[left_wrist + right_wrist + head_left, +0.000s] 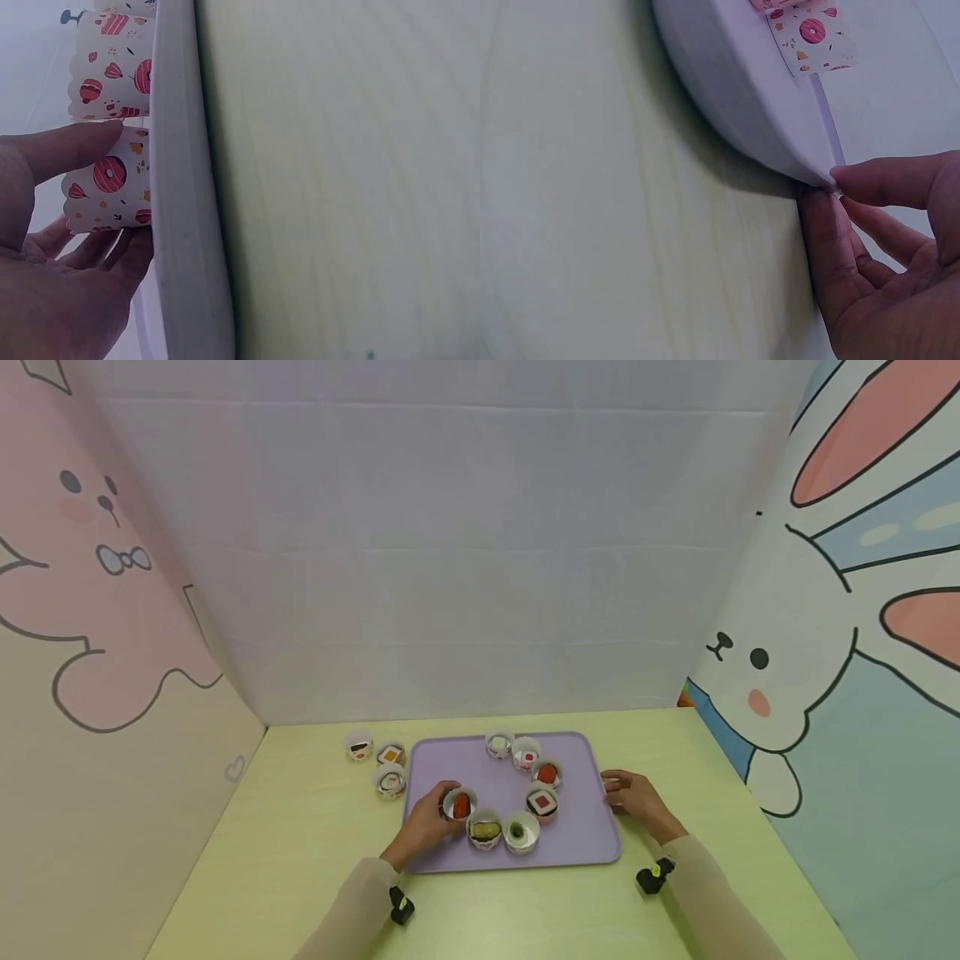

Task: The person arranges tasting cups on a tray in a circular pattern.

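On the tray's left side, my left hand (429, 822) grips a patterned paper baking cup (460, 805) with a red-orange piece in it. In the left wrist view, thumb and fingers close round the cup's printed wall (112, 180), low behind the tray rim. My right hand (636, 797) pinches the right edge of the lilac tray (588, 827); the right wrist view has its thumb on top of the rim (780, 142) and fingers beneath. Beside the held cup stand a cup with a yellow-green piece (485, 830) and one with a green bit (521, 832).
More filled cups curve up the tray: one with a pink-centred square (542, 802), a red-orange one (547, 773), and two at the back edge (499, 743). Left of the tray, three cups (390, 781) stand on the yellow-green table (315, 827). White cloth (480, 568) hangs behind.
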The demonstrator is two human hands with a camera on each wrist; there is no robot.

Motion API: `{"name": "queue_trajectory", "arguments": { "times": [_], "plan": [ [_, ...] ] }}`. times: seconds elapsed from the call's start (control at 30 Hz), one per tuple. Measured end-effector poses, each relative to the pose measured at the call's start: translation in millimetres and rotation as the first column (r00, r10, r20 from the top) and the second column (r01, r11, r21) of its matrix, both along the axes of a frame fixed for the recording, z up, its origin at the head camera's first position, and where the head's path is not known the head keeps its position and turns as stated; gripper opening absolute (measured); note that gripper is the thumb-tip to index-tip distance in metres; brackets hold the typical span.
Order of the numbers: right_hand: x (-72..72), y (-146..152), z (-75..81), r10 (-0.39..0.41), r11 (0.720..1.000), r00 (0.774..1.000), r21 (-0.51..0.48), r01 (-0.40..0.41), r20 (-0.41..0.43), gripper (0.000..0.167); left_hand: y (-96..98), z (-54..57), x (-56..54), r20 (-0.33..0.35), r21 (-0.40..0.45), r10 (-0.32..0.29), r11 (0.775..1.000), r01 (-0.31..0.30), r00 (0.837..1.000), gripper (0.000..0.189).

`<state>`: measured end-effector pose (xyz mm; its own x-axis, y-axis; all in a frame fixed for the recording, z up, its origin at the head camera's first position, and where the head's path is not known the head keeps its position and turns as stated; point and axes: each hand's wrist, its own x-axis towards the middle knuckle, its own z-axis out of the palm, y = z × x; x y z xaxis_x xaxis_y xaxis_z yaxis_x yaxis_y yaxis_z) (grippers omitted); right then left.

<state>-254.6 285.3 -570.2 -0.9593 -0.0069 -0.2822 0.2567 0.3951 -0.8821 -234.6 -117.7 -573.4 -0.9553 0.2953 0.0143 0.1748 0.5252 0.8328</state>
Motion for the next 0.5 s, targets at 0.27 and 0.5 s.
{"name": "queue_trajectory", "arguments": {
  "times": [0.27, 0.5],
  "plan": [
    [0.0, -1, 0.8, -0.004, 1.0, 1.0, 0.003, 0.004, 0.001, 0.051, -7.1, 4.6, 4.5, 0.023, 0.038, -0.036, 0.999, 0.036, 0.999, 0.072],
    [-0.5, -1, 0.2, -0.006, 1.0, 1.0, 0.0, 0.006, 0.0, 0.051, -14.7, 15.6, 7.9, 0.022, 0.07, -0.013, 0.997, 0.012, 1.0, 0.075]
  ]
}}
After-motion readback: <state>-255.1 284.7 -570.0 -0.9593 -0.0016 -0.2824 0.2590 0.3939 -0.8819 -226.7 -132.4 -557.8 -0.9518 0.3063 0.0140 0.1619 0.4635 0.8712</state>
